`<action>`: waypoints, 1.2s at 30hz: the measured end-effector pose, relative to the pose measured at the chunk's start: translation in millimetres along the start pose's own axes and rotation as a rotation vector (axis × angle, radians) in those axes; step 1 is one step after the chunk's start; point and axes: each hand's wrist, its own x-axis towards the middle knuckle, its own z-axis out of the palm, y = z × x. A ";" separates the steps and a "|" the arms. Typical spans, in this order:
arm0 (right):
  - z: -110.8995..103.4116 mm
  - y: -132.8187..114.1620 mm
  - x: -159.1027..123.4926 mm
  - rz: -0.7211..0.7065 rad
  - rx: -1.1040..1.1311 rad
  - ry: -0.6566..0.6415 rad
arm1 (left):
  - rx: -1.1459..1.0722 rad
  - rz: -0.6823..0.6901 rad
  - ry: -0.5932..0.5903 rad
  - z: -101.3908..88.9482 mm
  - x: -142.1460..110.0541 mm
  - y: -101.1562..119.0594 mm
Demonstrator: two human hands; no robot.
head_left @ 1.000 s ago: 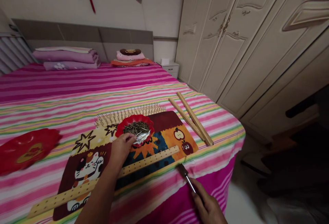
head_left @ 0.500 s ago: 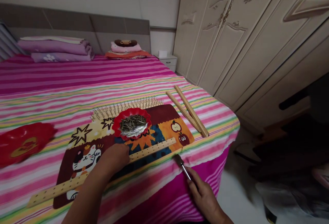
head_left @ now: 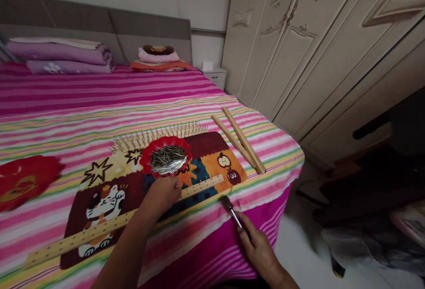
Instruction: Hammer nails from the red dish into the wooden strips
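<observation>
My right hand (head_left: 257,242) is closed around the handle of a hammer (head_left: 235,217), whose dark head rests low over the bed's near edge. With fingers curled, my left hand (head_left: 165,194) is over a long pale wooden strip (head_left: 79,239) dotted with small holes. Whatever its fingers may pinch is hidden. Just beyond that hand stands a red scalloped bowl (head_left: 145,161) heaped with nails (head_left: 169,158). A few nails seem to stick up from the strip's right part. The strip lies across a patterned mat (head_left: 133,185).
Behind the bowl, a wooden piece (head_left: 142,139) bristles with rows of upright nails. Two wooden sticks (head_left: 244,140) lie to the right. A red plate (head_left: 31,174) is at the left on the striped bedspread (head_left: 186,251). Wardrobe doors (head_left: 282,45) stand at the right.
My left hand has moved right along the strip, closer to the bowl's front. My right hand still holds the hammer at about the same place. The view has shifted slightly.
</observation>
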 end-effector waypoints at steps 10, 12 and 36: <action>-3.5 -5.8 0.4 0.009 -0.004 0.005 | -0.110 -0.003 0.067 7.5 11.9 19.9; -3.6 -6.3 0.3 0.012 -0.004 0.006 | -0.131 -0.021 0.071 9.9 13.4 21.6; 0.7 -4.8 -5.0 0.064 0.149 0.042 | -0.514 0.112 0.400 67.0 6.5 4.8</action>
